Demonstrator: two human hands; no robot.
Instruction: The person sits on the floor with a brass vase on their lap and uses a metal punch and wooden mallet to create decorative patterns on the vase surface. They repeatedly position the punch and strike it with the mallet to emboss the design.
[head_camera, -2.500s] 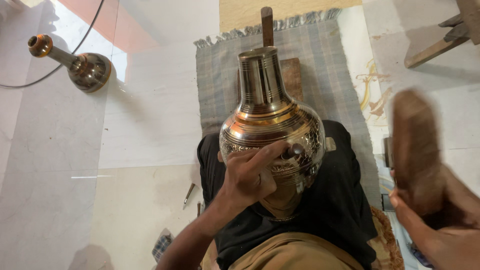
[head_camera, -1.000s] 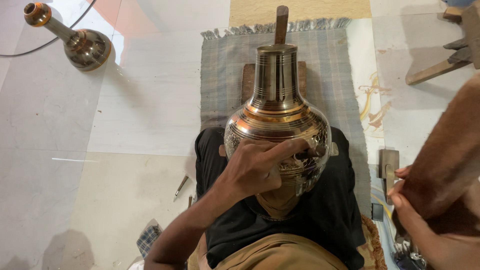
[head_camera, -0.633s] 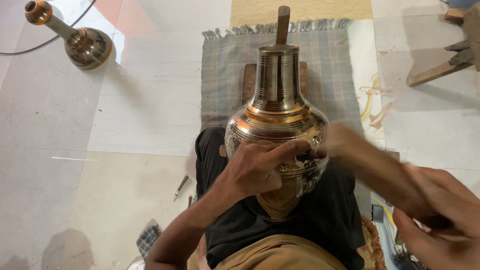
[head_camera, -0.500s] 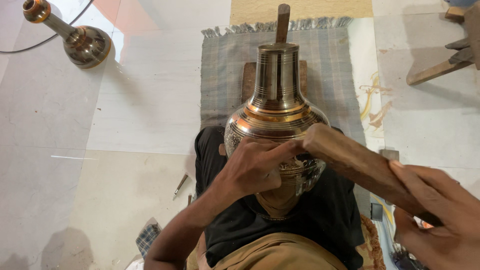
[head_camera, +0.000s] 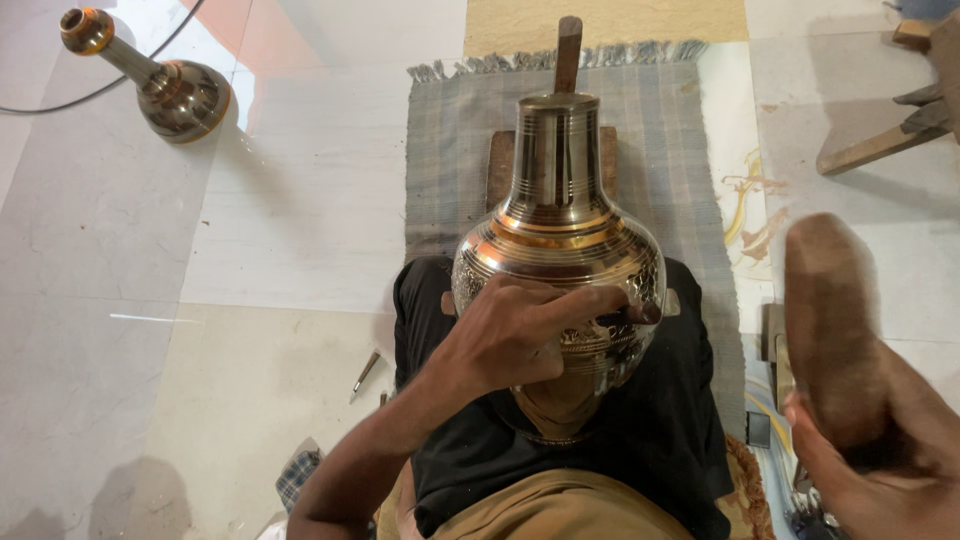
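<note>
Two hands, one job: the person sits on the floor with a big brass vase (head_camera: 558, 270) lying across the lap on a black cloth (head_camera: 660, 430), its neck pointing away over a grey mat (head_camera: 450, 150). The left hand (head_camera: 510, 335) rests on the belly of the vase, fingers pinched together around what looks like a thin punch or chisel; the tool itself is mostly hidden, so that part is a guess. The right hand (head_camera: 890, 470) is wrapped tight around a wooden mallet (head_camera: 835, 330), which is raised off to the side and blurred.

To do this step well, the left hand probably needs to stay planted, heel of the palm on the metal, so the tip doesn't skate across the engraved band. Light, even taps likely beat big swings, since a hard hit could dent the thin wall or jump the line. The vase sits on soft cloth with a wooden block (head_camera: 500, 165) behind it, so it may roll a bit; knees should keep it snug.

A second, smaller vase (head_camera: 170, 90) lies well apart on the tiles at upper left, and a small metal tool (head_camera: 365, 372) sits on the floor near the left forearm.
</note>
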